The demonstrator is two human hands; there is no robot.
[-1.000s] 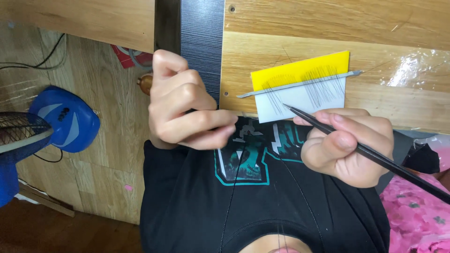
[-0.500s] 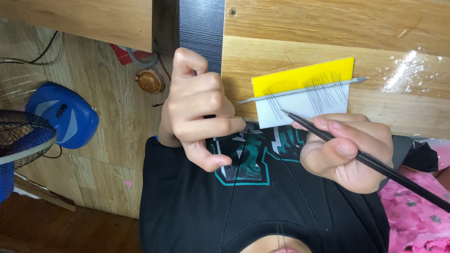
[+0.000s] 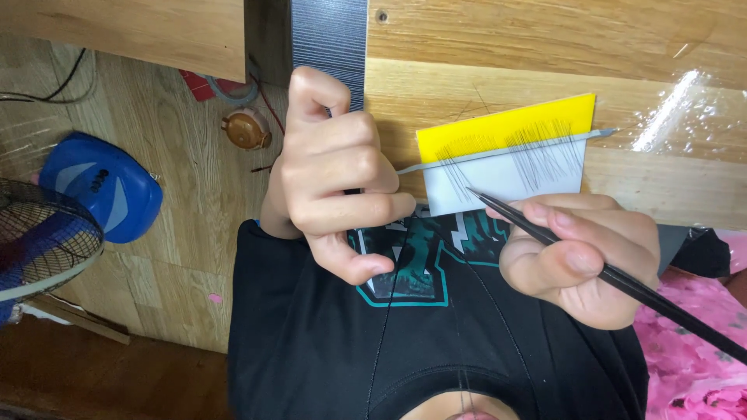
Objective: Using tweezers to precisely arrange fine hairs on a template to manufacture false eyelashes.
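Note:
A card, yellow (image 3: 506, 128) above and white (image 3: 506, 179) below, lies on the wooden table edge (image 3: 545, 47). Thin black hairs are spread across it, and a grey strip (image 3: 498, 149) crosses its middle. My right hand (image 3: 583, 260) grips long black tweezers (image 3: 622, 280); their tip touches the lower left of the white half. My left hand (image 3: 334, 187) is curled into a loose fist just left of the card, thumb pointing down over my black shirt (image 3: 420, 342). I see nothing held in it.
A dark grey panel (image 3: 327, 39) runs up behind my left hand. On the wooden floor to the left are a blue fan base (image 3: 101, 194), its wire cage (image 3: 39, 241) and a small brown round object (image 3: 245, 128). Pink flowered fabric (image 3: 692, 350) lies at the lower right.
My left hand has risen, drawn closer to the card, and its thumb has swung downward. The right hand with the tweezers has stayed almost still at the card.

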